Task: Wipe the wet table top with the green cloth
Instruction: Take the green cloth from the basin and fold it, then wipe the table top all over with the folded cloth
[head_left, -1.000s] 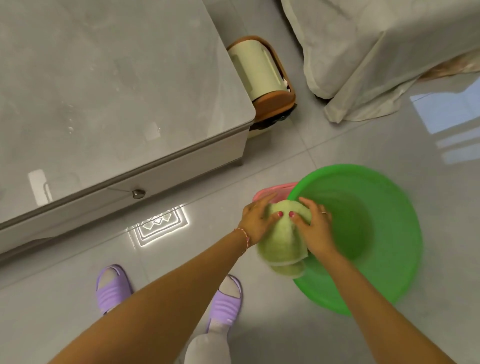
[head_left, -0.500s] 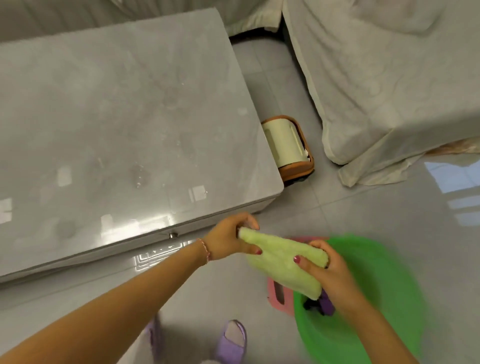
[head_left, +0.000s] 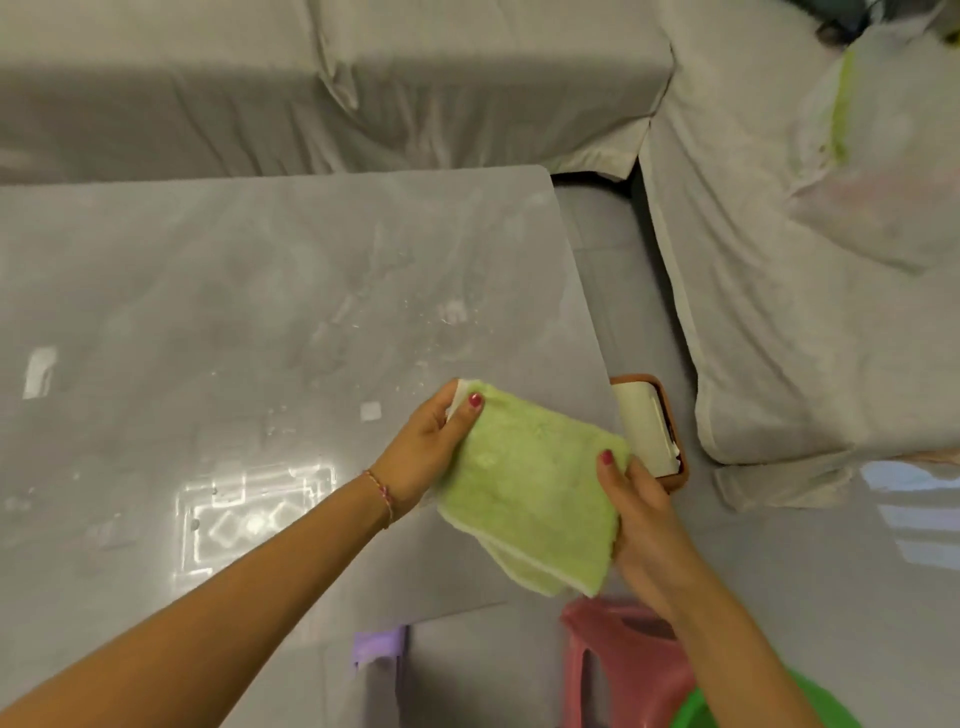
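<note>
green cloth (head_left: 530, 483) now over table top (head_left: 260, 322) | left grip (head_left: 431, 447), right grip (head_left: 639, 519) both pinching it

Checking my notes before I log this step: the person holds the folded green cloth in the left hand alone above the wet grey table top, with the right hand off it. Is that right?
Not quite. The head view shows both hands on the folded green cloth: the left hand pinches its far corner and the right hand grips its right edge. The rest stands: it is above the wet grey table top.
</note>
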